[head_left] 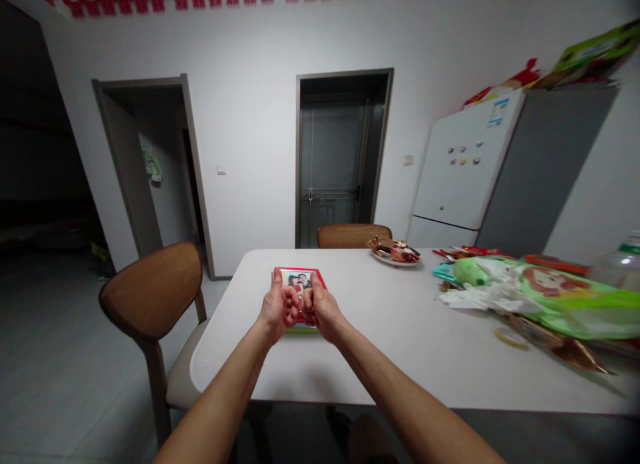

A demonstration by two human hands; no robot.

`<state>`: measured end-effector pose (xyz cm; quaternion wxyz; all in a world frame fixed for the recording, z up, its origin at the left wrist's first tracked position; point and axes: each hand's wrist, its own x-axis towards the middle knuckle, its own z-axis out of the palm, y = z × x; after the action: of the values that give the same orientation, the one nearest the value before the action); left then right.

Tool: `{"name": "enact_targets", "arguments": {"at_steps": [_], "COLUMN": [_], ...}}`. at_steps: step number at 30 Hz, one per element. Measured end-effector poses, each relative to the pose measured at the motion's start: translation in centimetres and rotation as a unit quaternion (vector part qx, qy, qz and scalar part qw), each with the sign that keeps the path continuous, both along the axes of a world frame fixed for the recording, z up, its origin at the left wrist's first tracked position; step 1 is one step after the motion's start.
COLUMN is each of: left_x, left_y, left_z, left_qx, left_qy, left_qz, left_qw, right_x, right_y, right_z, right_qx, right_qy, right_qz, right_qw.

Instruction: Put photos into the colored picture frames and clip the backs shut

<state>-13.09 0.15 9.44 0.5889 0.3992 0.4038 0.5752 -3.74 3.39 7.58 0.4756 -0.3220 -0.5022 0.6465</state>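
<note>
A flat red-bordered item [299, 277] with a picture of two people on its face is on or just above the white table; a green strip shows along its near edge. My left hand [279, 307] is in front of its left side, fingers curled and thumb pointing up. Mirroring it, my right hand [320, 307] is closed at the right side, thumb also raised. The two sets of knuckles nearly meet in the middle and cover the item's lower part. Whatever lies inside the curled fingers is hidden.
The white table [390, 357] bears a plate of wrapped items [397, 252] at its far edge. To the right lie a green plastic bag [575, 297], crumpled tissue [493, 287] and a roll of tape [511, 338]. Wooden chairs stand at the left [157, 291] and far side [353, 235].
</note>
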Motion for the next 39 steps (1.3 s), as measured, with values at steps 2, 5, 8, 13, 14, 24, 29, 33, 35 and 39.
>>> {"name": "enact_targets", "arguments": {"at_steps": [2,5,8,13,14,24,29,33,35,39], "left_x": [0.1,-0.3,-1.1,-2.0,-2.0,1.2,2.9,4.1,4.3,4.4], "left_y": [0.2,0.5,0.6,0.9,1.0,0.0,-4.1,-8.7,-10.7,-13.1], "left_z": [-0.2,-1.2,-3.5,-8.5,-9.2,-8.5,-5.9,-4.2,-4.3,-7.2], "left_qx": [-0.016,-0.041,-0.079,-0.143,-0.146,0.026,0.087,0.265,0.391,0.514], "left_qy": [0.006,0.008,0.009,-0.015,-0.025,-0.114,-0.023,0.323,0.449,0.63], "left_qz": [-0.01,-0.002,0.019,0.061,0.073,0.204,0.185,0.125,0.108,0.113], "left_qw": [1.0,0.999,0.997,0.988,0.986,0.972,0.979,0.9,0.796,0.571], "right_x": [-0.5,-0.9,-0.5,0.7,0.8,2.0,5.3,8.1,9.1,9.4], "right_y": [-0.1,0.6,2.4,4.2,4.1,-1.1,-2.8,-5.6,-7.6,-10.5], "right_z": [-0.3,-1.1,-2.5,-4.8,-5.0,-4.2,-1.6,-0.2,-0.2,-2.0], "right_qx": [0.02,0.11,0.288,0.426,0.434,0.457,0.304,0.102,0.027,-0.082], "right_qy": [-0.045,-0.173,-0.367,-0.602,-0.615,-0.466,-0.272,-0.069,0.021,0.104], "right_qz": [0.013,-0.042,-0.134,-0.088,-0.08,-0.027,-0.106,-0.145,-0.12,-0.057], "right_qw": [0.999,0.978,0.874,0.67,0.654,0.757,0.907,0.982,0.992,0.99]}}
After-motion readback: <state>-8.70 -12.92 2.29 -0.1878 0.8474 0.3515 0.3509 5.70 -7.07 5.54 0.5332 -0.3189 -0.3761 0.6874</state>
